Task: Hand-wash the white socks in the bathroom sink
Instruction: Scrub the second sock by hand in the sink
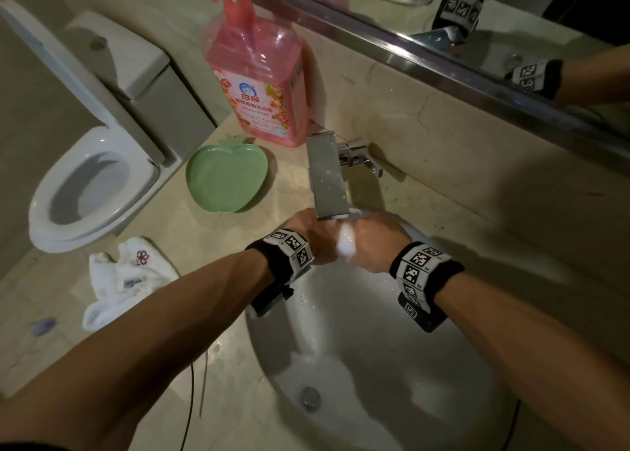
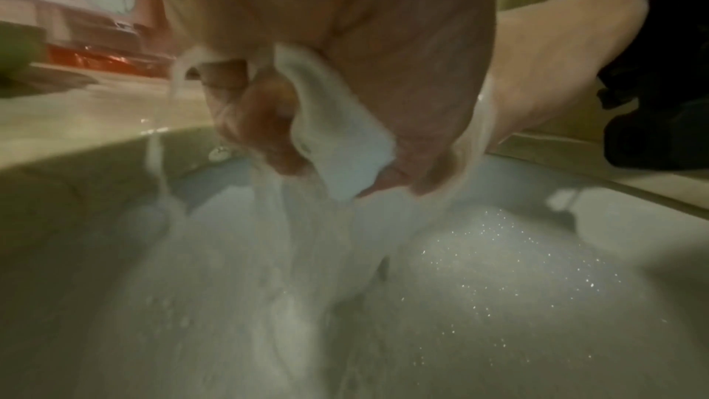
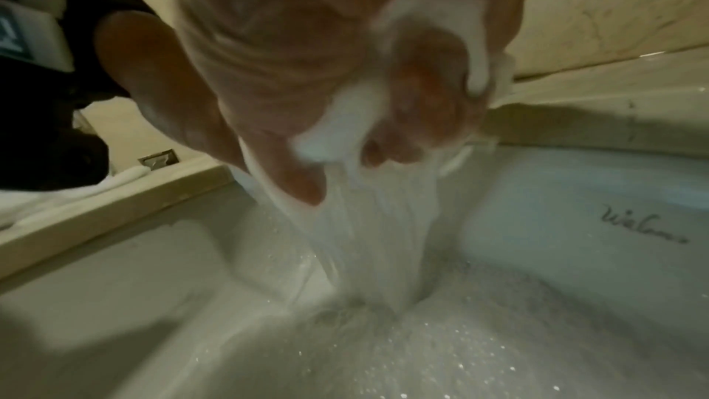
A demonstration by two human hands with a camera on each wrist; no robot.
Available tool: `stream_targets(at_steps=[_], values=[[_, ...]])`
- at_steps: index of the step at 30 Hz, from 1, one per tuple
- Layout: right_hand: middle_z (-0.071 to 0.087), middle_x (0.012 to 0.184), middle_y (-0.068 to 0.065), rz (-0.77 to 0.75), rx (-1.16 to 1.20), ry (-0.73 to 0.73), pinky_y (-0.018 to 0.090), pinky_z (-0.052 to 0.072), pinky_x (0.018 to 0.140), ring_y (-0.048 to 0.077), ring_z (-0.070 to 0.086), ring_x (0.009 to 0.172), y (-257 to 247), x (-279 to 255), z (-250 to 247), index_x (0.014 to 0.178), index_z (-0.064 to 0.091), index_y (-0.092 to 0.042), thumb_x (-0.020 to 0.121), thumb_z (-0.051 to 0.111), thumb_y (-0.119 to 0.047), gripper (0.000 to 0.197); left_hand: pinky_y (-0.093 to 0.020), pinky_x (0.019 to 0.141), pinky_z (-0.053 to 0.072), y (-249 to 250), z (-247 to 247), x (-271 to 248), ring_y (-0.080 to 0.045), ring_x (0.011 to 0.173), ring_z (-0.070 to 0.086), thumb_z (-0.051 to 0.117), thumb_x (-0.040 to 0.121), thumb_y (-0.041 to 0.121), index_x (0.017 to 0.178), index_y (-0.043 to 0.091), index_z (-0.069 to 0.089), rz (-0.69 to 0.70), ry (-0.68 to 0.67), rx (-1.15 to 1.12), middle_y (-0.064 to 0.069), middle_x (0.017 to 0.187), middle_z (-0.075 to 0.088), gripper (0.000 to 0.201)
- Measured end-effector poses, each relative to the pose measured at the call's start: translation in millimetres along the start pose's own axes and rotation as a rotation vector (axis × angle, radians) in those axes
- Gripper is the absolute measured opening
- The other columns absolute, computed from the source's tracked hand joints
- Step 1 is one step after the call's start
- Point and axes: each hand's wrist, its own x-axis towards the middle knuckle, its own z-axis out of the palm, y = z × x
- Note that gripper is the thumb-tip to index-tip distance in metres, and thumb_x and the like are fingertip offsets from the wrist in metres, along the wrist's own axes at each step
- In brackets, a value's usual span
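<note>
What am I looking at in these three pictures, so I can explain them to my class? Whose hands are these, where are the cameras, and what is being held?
No machine here: a person's bare hands, with tracking bands on the wrists. One camera sits on the head; one on each wrist looks along the fingers. The left hand and right hand together grip a wet white sock under the faucet, water running into the sink. On the counter lie another white sock, a green apple-shaped dish and a pink detergent bottle.
</note>
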Motion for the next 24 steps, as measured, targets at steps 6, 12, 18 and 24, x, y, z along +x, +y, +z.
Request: stream_targets(at_steps=[6, 12, 18, 24], values=[[0.056, 0.074, -0.007, -0.029, -0.042, 0.021, 0.025, 0.037, 0.056, 0.015, 0.05, 0.062, 3.4, 2.6, 2.4, 0.104, 0.065, -0.026, 0.08, 0.068, -0.037, 0.027, -0.035, 0.107, 0.039, -0.5, 5.9, -0.2, -0.025, 0.13, 0.05, 0.041, 0.098, 0.037, 0.141, 0.022, 0.045, 0.012, -0.009, -0.037, -0.005, 0.143, 0.052, 0.046], [0.057, 0.082, -0.005, -0.101, 0.126, 0.034, 0.022, 0.036, 0.054, 0.012, 0.054, 0.061, 7.1, -1.6, -17.9, 0.105, 0.062, -0.022, 0.08, 0.072, -0.03, 0.028, -0.001, 0.104, 0.016, -18.1, 0.2, -20.6, 0.009, 0.12, 0.038, 0.065, 0.091, 0.042, 0.135, 0.029, 0.052, 0.239, 0.078, -0.533, 0.01, 0.134, 0.05, 0.047], [0.062, 0.111, 0.009, -0.143, 0.288, -0.032, 0.037, 0.054, 0.084, 0.023, 0.058, 0.096, -3.3, -4.5, -22.0, 0.111, 0.066, -0.018, 0.085, 0.06, 0.004, 0.034, -0.005, 0.082, 0.031, -27.9, 4.0, -40.6, -0.002, 0.097, 0.057, 0.057, 0.091, 0.057, 0.113, 0.046, 0.055, 0.088, 0.038, -0.683, 0.011, 0.113, 0.062, 0.025], [0.057, 0.118, 0.011, 0.129, 0.642, 0.133, 0.04, 0.055, 0.086, 0.028, 0.062, 0.1, -13.2, -3.9, -3.2, 0.128, 0.048, -0.009, 0.076, 0.08, -0.005, 0.061, -0.019, 0.101, 0.034, -20.2, 3.7, -57.8, -0.019, 0.118, 0.051, 0.065, 0.093, 0.027, 0.131, 0.01, 0.058, 0.077, 0.194, -0.731, -0.014, 0.132, 0.06, 0.042]])
